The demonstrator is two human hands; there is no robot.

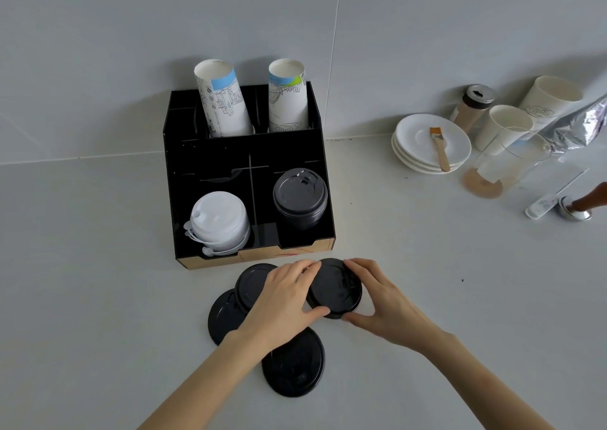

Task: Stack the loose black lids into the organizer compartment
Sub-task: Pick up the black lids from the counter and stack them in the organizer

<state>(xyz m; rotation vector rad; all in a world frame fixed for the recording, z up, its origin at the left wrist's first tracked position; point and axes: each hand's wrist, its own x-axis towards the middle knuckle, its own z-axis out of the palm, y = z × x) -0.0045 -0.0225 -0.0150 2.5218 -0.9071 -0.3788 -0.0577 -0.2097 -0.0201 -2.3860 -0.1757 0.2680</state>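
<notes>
A black organizer (210, 153) stands on the counter against the wall. Its front right compartment holds a stack of black lids (299, 196); its front left one holds white lids (218, 221). Just in front of the organizer, my left hand (284, 301) and my right hand (381, 295) grip one black lid (335, 288) from both sides. Two overlapping loose black lids (249, 283) (223, 318) lie to the left, partly under my left hand. Another black lid (294, 365) lies nearer me, under my left forearm.
Two stacks of paper cups (223, 101) (287, 96) stand in the organizer's back slots. At the right are stacked white saucers (423, 153) with a brush (439, 148), a shaker (471, 106), white cups (504, 127), a glass jug (505, 163), a foil bag (581, 125) and a tamper (581, 206).
</notes>
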